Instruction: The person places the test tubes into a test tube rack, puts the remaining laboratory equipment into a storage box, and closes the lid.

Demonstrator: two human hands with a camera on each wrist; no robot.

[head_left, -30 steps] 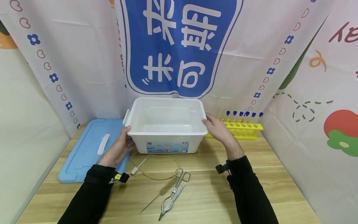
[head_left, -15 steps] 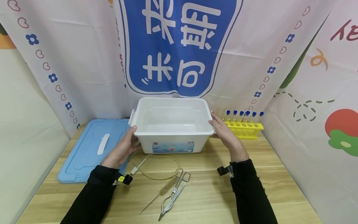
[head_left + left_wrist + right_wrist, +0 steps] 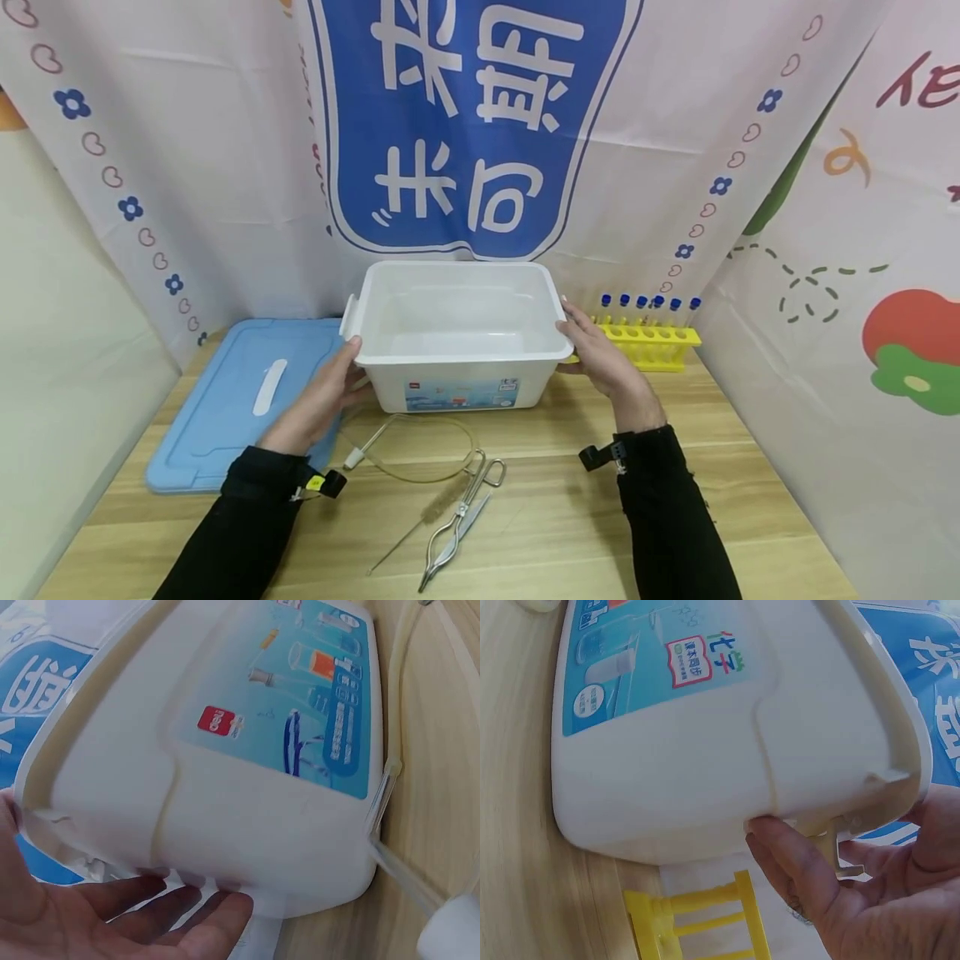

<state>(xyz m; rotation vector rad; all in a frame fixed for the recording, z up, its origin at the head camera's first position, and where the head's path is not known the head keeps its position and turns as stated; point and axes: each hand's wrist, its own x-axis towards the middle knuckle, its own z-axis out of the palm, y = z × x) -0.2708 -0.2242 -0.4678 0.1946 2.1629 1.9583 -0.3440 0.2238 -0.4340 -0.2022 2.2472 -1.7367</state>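
White rectangular plastic box (image 3: 459,372) stands on the pale wooden table (image 3: 570,533), behind silver metal tongs (image 3: 462,509) and thin yellowish tubing (image 3: 408,481). The left hand (image 3: 318,408), half closed, grips its left end, thumb at the rim; the right hand (image 3: 606,365), also half closed, holds the right end (fingers against the outer wall). Flat blue plastic lid (image 3: 213,417) lies leftward, yellow plastic rack (image 3: 660,342) stands rightward, and blue-and-white printed cloth (image 3: 247,183) hangs behind.

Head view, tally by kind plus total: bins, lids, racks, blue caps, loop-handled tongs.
White bin: 1
Blue lid: 1
Yellow rack: 1
Blue caps: 6
Metal tongs: 1
Total: 10
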